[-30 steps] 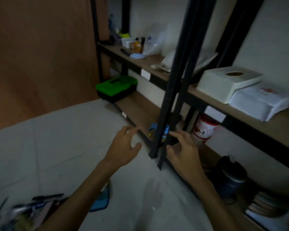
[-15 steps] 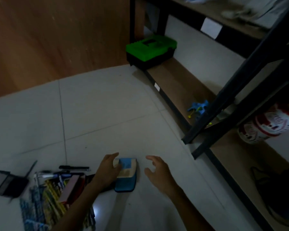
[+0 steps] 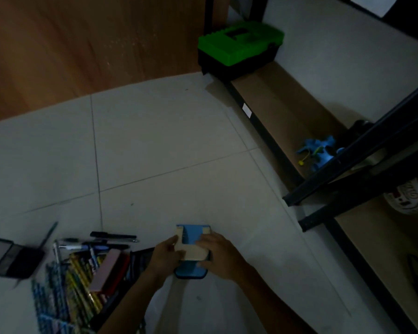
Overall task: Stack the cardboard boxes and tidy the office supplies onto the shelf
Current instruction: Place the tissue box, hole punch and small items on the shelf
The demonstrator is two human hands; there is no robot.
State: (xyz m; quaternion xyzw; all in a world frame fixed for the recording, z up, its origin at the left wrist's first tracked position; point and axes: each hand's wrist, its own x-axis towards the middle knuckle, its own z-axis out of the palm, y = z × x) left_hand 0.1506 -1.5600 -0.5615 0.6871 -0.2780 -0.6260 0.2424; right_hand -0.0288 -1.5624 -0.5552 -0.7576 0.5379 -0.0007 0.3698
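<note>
A small blue case with a beige block on top (image 3: 193, 239) lies on the tiled floor near the bottom centre. My left hand (image 3: 165, 257) grips its left side and my right hand (image 3: 216, 253) grips its right side. To the left lies a pile of office supplies: several pens (image 3: 106, 241), a pinkish-red box (image 3: 105, 268), patterned sheets (image 3: 65, 297) and a dark mesh holder (image 3: 10, 259). The low brown shelf board (image 3: 282, 112) runs along the right behind black metal posts (image 3: 362, 162).
A green-lidded toolbox (image 3: 239, 44) stands at the far end of the bottom shelf. A blue toy-like object (image 3: 317, 153) and a red-and-white container (image 3: 413, 198) also sit on that shelf. A wooden panel (image 3: 82, 44) closes the back left.
The view has dropped from the shelves to the floor. Both hands have come down from the shelf post and closed around the blue case.
</note>
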